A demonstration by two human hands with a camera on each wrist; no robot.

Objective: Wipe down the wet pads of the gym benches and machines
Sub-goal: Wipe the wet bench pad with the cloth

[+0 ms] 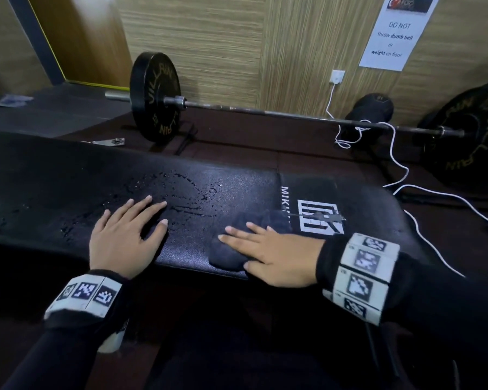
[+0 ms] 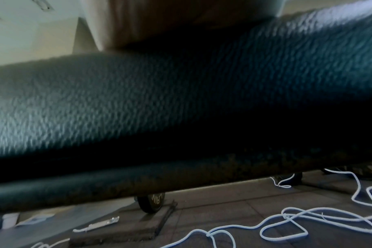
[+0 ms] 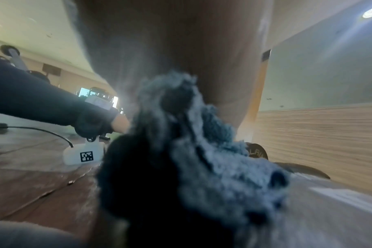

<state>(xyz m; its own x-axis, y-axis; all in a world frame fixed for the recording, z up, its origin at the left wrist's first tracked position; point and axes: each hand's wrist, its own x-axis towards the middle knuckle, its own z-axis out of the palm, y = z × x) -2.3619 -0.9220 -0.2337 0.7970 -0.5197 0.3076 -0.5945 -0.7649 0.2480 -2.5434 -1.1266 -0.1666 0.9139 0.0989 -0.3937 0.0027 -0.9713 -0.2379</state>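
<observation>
Flatly, a dark grey fluffy cloth [image 1: 238,243] is pressed by the right hand [image 1: 276,257], fingers straight, onto the black textured leatherette bench pad [image 1: 237,190], where the left hand [image 1: 121,235] is laid spread beside water droplets [image 1: 164,190].

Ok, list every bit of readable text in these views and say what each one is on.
"DO NOT throw dumb bell or weight on floor": paper notice on the wall; its logo header is too blurred to read.
"VILLAIN": left weight plate, in gold letters; its small numbers are unreadable.
"VIL" and "AIN", partly cut off: right weight plate.
"MIK", rest hidden: bench pad, beside a white logo.
</observation>
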